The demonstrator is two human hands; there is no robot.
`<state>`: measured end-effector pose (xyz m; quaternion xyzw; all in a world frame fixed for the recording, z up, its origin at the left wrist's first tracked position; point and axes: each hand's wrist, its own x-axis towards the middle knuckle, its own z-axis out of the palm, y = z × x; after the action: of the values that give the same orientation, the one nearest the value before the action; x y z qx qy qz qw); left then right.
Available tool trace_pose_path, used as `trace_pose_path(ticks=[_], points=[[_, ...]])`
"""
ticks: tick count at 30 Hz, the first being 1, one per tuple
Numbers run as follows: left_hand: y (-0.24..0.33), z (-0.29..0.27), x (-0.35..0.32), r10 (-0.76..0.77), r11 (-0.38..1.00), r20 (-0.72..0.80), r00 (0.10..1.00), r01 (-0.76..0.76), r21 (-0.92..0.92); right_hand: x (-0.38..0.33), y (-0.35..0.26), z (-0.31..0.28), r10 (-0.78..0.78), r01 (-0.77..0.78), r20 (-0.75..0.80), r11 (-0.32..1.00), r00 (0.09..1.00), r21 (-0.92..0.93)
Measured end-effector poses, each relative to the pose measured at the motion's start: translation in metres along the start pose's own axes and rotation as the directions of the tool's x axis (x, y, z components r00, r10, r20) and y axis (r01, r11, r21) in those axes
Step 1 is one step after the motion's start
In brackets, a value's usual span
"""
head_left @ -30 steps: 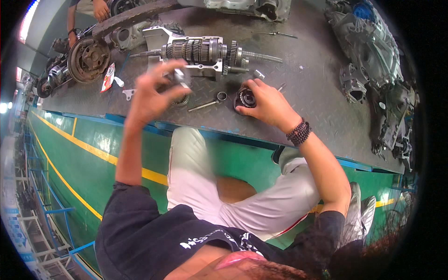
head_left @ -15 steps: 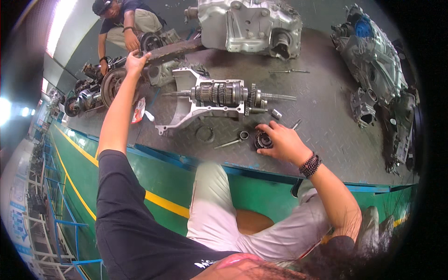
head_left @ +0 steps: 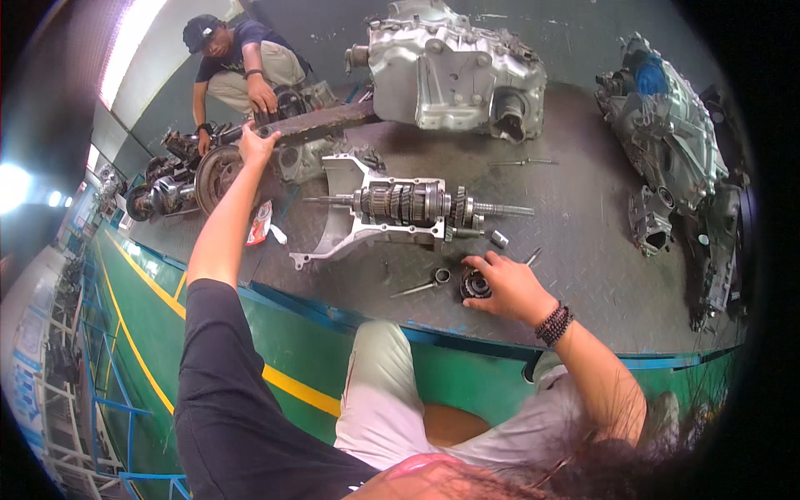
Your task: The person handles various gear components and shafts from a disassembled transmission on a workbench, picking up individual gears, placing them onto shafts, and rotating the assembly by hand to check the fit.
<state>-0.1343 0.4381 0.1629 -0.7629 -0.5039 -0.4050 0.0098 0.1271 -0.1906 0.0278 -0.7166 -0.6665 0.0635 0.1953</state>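
At the upper left, my left hand (head_left: 258,147) is closed at the near end of a long, flat brown bar (head_left: 325,123). The fingers curl around that end and partly hide it. My right hand (head_left: 512,290) curls around a dark toothed gear (head_left: 477,286) near the table's front edge, thumb and fingers on its rim. Between my hands, a silver half-housing (head_left: 342,229) holds a shaft with several gears (head_left: 408,202). A rod with a ring end (head_left: 429,282) lies left of the gripped gear, and a small metal cylinder (head_left: 499,239) lies beyond it.
Big silver casings stand at the back (head_left: 454,79) and right (head_left: 667,125) of the dark metal table (head_left: 575,242). A person (head_left: 250,71) crouches at the far left by a rusty drum (head_left: 221,179). A thin rod (head_left: 523,161) lies behind the shaft.
The whole view has shifted, so the scene appears lower in the picture. Both hands keep their places at the bar and the gear.
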Motion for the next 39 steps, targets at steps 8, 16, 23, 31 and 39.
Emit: trace_pose_path(ticks=[8,16,23,31,39], points=[[0.005,0.003,0.0,0.008,1.0,-0.043,0.999,-0.009,-0.018,0.001,0.001,0.0,0.002,-0.002,0.015,1.0,1.0,-0.004],[-0.007,0.004,0.011,-0.054,0.995,-0.071,0.996,0.047,-0.088,0.001,0.0,-0.002,0.005,-0.005,0.015,1.0,1.0,0.012],[-0.022,0.022,0.045,-0.421,0.889,-0.171,0.891,0.367,-0.273,-0.002,-0.005,-0.006,0.032,-0.034,0.047,0.999,0.998,0.037],[-0.001,0.022,0.053,-0.068,0.997,-0.457,0.887,0.049,-0.054,-0.002,-0.01,-0.014,0.045,-0.05,0.093,0.997,0.995,0.054],[-0.019,0.065,0.046,-0.215,0.945,-0.217,0.952,0.259,0.199,0.004,-0.009,-0.015,0.021,-0.027,0.084,0.997,0.996,0.068]])
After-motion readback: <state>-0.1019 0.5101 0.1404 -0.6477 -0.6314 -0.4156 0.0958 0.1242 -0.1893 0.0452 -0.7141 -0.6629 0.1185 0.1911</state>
